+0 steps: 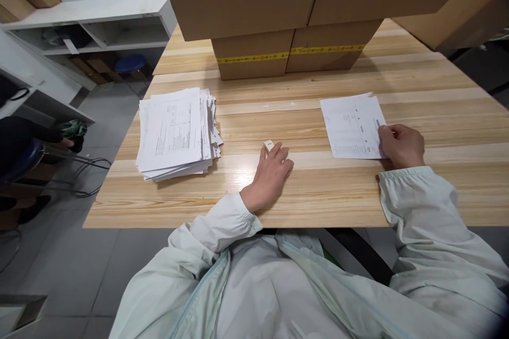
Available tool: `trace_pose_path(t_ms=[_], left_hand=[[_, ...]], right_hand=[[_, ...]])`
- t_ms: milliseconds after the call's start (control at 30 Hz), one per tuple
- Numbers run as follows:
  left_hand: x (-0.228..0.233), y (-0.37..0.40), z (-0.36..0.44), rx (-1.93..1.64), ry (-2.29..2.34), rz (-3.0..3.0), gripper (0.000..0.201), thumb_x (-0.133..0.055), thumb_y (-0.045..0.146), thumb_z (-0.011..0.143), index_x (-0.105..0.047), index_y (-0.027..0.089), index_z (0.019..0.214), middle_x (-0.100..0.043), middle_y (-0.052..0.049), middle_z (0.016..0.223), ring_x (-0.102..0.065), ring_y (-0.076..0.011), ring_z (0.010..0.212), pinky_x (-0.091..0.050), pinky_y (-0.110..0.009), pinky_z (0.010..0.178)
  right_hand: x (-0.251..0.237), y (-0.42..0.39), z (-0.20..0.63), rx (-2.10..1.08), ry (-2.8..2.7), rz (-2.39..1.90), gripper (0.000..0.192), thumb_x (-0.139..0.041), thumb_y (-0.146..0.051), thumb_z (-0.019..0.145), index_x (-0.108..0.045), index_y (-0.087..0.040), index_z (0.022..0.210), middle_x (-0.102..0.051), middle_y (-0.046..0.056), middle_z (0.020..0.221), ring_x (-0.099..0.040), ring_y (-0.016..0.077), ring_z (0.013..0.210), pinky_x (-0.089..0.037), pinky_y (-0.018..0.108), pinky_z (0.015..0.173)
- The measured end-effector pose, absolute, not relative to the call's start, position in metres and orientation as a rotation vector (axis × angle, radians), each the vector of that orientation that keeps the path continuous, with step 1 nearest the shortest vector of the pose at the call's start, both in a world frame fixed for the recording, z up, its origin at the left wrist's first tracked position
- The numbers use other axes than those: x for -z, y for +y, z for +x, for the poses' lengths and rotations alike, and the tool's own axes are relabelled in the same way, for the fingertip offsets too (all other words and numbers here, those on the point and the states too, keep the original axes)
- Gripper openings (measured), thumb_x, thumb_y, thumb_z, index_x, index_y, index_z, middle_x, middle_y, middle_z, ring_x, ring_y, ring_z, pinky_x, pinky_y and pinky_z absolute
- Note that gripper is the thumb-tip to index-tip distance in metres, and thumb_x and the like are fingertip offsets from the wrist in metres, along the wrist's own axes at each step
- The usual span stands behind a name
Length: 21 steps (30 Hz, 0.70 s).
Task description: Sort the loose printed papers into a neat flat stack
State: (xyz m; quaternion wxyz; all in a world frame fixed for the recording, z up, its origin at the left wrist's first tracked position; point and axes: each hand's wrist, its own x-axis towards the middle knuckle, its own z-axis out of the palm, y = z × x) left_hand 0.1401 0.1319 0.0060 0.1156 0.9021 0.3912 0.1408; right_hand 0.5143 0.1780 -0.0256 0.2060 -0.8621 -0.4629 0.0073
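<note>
A wooden table (318, 196) fills the middle of the view, its pale planks running side to side. At its 12 o'clock edge stand stacked cardboard boxes (290, 10), the lower ones banded with yellow tape. At about 9 o'clock on the table lies a thick, slightly fanned pile of printed papers (175, 135), well apart from both hands. At about 2 o'clock lies a single printed sheet (352, 126), flat on the wood and turned a little askew.

The right hand (401, 145) rests on the 4 o'clock corner of that sheet, its fingers curled loosely with the thumb and fingertips on the paper's edge; whether it pinches the edge or merely presses it down cannot be told. The left hand (272, 169) lies palm down near the table's centre, fingers extended and close together, holding nothing. Just at its fingertips, toward 12 o'clock, sits a small white object (269, 144), touching or nearly touching the index finger; its nature is too small to make out. Both arms wear pale light-green sleeves.

Off the table at 9 o'clock, white shelving (99, 21) stands above a grey floor.
</note>
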Motion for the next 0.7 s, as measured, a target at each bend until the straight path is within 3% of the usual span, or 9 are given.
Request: trace_pose_path(t_ms=[267,400,467,533,600,700], left_hand=[[-0.007,0.135,0.135,-0.428,1.079,2.601,0.018,-0.046,0.011,0.096,-0.064,0.015,0.100,-0.058,-0.016,0.137,-0.036,-0.0368,0.148,-0.034,-0.061,0.115],[-0.006,0.136,0.137,-0.413,1.078,2.586,0.018,-0.049,0.010,0.095,-0.064,0.015,0.101,-0.058,-0.016,0.139,-0.035,-0.0360,0.149,-0.032,-0.061,0.117],[-0.006,0.133,0.139,-0.416,1.095,2.572,0.020,-0.051,0.011,0.094,-0.064,0.015,0.110,-0.053,-0.019,0.147,-0.033,-0.0362,0.151,-0.030,-0.063,0.118],[-0.009,0.127,0.140,-0.457,1.137,2.570,0.034,-0.059,0.016,0.092,-0.059,0.016,0.126,-0.042,-0.022,0.157,-0.027,-0.0380,0.154,-0.026,-0.066,0.119],[-0.017,0.119,0.132,-0.593,1.179,2.602,0.049,-0.065,0.025,0.091,-0.052,0.018,0.138,-0.034,-0.023,0.162,-0.023,-0.0386,0.155,-0.024,-0.066,0.120],[-0.036,0.110,0.094,-0.957,1.259,2.644,0.044,-0.060,0.033,0.095,-0.053,0.020,0.137,-0.041,-0.019,0.159,-0.028,-0.0343,0.154,-0.025,-0.060,0.123]], right_hand=[[0.018,0.176,0.509,-0.113,-1.212,-2.425,0.012,-0.058,-0.036,0.081,-0.060,-0.025,0.075,-0.061,0.008,0.074,-0.035,0.0190,0.061,-0.030,0.036,0.066],[0.017,0.175,0.503,-0.101,-1.207,-2.443,0.012,-0.058,-0.035,0.082,-0.064,-0.025,0.078,-0.064,0.011,0.076,-0.043,0.0225,0.064,-0.031,0.038,0.069],[0.018,0.174,0.499,-0.032,-1.161,-2.463,0.020,-0.063,-0.037,0.080,-0.069,-0.023,0.094,-0.069,0.016,0.087,-0.052,0.0277,0.074,-0.034,0.042,0.073],[0.017,0.172,0.494,0.183,-1.073,-2.453,0.045,-0.070,-0.035,0.076,-0.068,-0.020,0.119,-0.070,0.024,0.109,-0.060,0.0364,0.095,-0.038,0.048,0.081],[0.012,0.169,0.486,0.427,-1.050,-2.377,0.065,-0.074,-0.028,0.073,-0.062,-0.015,0.135,-0.064,0.028,0.127,-0.057,0.0416,0.117,-0.040,0.052,0.090],[-0.011,0.162,0.462,0.469,-1.271,-2.195,0.055,-0.069,-0.020,0.074,-0.068,-0.007,0.127,-0.067,0.028,0.121,-0.060,0.0382,0.119,-0.045,0.048,0.095]])
